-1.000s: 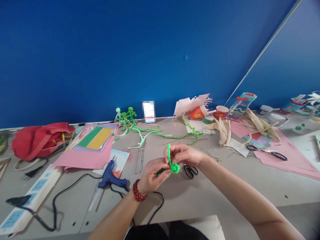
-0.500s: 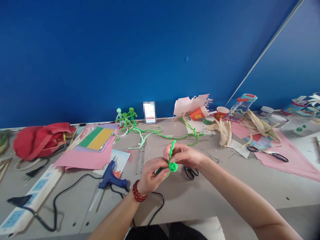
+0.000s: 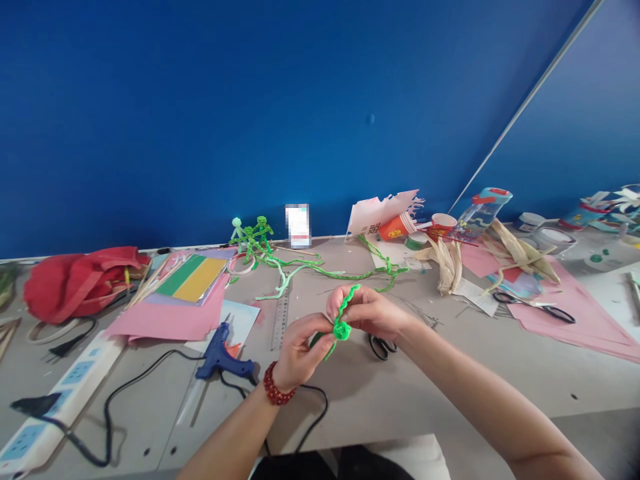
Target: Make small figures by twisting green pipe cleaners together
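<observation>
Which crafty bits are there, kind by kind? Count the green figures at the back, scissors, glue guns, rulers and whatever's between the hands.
Green figures: 3
Pairs of scissors: 2
Glue gun: 1
Ruler: 1
Green piece between the hands: 1
Total: 8

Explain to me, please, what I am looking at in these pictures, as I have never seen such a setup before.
There is no machine: these are a person's bare hands, seen by a camera worn on that person's head, looking forward and down. The left hand, with a beaded bracelet at its wrist, pinches a bright green twisted piece; the right hand works right against it. On the table lie a blue glue gun, pink paper and, further right, scissors. Small green figures stand toward the back.
</observation>
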